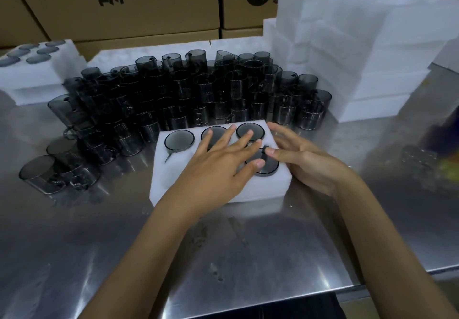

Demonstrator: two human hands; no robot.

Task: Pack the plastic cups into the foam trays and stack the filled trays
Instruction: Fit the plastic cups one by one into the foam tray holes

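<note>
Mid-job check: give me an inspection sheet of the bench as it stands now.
Surface: steel table, shiny, scuffed.
Job's things: foam tray in front, four cups seated that show; near-right cup has its handle by the fingers. Loose cups piled behind and left. Filled trays stacked far left. Empty foam stack at right.
Clutter: blurred coloured thing at right edge, cannot identify.
Hands: left hand flat, fingers spread over the tray's cups; right hand open at the tray's right edge.
Cables: nothing seen.
Surroundings: cardboard boxes behind the table.
</note>
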